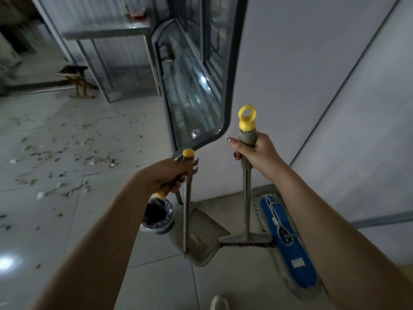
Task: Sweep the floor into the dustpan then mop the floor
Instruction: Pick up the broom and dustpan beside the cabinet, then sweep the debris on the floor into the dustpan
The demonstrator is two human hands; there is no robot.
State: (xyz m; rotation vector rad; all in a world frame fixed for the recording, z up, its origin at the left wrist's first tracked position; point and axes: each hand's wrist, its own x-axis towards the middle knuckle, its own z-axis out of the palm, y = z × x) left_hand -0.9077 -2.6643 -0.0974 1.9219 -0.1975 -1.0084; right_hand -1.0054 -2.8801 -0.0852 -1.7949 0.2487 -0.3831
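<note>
my left hand (166, 174) grips the dustpan (199, 236) handle, my right hand (254, 153) grips the broom (245, 239); both stand by the wall. debris (55, 157) litters the floor (67, 231) to my left, unswept. the mop (288, 242) lies by the wall, so mopping is not yet begun.

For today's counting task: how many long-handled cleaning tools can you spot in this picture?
3: the broom in the right hand, the dustpan held by the left hand, the blue mop on the floor by the wall. Others may be hidden.
</note>
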